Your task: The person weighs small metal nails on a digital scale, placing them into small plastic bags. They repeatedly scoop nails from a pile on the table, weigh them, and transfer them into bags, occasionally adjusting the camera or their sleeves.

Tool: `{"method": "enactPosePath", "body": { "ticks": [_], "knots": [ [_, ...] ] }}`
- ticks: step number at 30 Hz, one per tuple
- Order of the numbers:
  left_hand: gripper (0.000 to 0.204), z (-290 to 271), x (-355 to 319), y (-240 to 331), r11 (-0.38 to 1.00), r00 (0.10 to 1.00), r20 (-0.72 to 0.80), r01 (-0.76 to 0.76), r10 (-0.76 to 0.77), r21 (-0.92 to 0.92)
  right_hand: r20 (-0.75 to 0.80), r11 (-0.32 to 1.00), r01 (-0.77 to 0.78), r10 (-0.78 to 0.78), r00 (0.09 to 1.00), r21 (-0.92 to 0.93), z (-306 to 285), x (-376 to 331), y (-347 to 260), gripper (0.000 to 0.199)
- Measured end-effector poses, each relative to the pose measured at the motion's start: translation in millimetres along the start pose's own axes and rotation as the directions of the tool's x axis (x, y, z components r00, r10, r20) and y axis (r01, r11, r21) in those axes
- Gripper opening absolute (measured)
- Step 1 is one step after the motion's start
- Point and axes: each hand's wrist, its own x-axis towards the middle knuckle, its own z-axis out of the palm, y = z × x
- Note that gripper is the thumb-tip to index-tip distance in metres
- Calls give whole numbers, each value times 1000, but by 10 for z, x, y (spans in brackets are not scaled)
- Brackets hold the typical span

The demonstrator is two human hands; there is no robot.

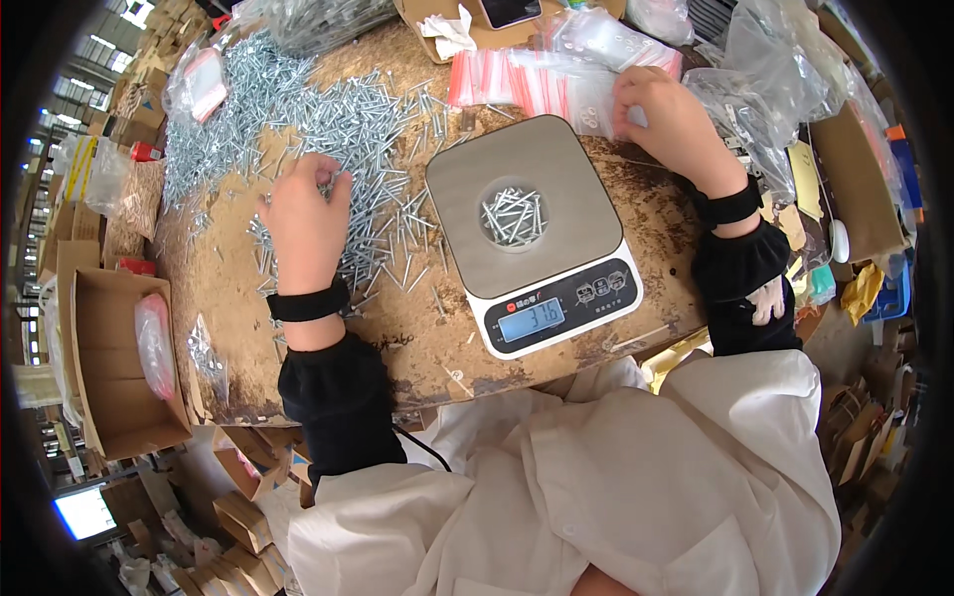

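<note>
My left hand [306, 214] is over the near part of a big heap of silver screws [368, 114], fingers curled in; whatever they hold is hidden. My right hand [676, 124] is beyond the scale's far right corner, with thumb and fingers pinched at a clear plastic zip bag [593, 102]. That bag lies beside a fanned row of red-striped zip bags [497, 81]. Between my hands stands a digital scale [571, 159] with a grey plate and a lit display. A small round dish [488, 236] on its plate holds a bunch of screws [515, 217].
Loose screws are strewn left of the scale. An open cardboard box [124, 368] stands off the table's left edge. Clear plastic bags [775, 60] crowd the far right, beside another carton [860, 189]. A phone [510, 10] rests in a cardboard tray at the back.
</note>
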Motion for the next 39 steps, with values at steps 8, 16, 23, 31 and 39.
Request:
{"method": "enactPosePath", "body": {
  "ticks": [8,16,23,31,39],
  "knots": [
    [32,-411,-140,800,573,927,-121,-318,354,-755,-517,947,321,-266,813,17,-378,-49,-992,14],
    [11,-380,-448,1070,632,986,0,-109,169,-767,-486,870,492,-443,753,-30,-286,-135,-1261,22],
    [23,-295,-288,765,395,978,-72,12,-196,-919,-153,1000,25,-23,988,13,-865,-589,-409,19],
    [33,-331,-320,860,471,991,-93,-35,-101,-881,17,980,-163,166,986,-116,-905,-1360,97,15],
    [32,-260,-259,771,490,992,-120,-89,-33,-867,73,971,-177,190,979,-161,-836,-1365,220,15]
  ]
}}
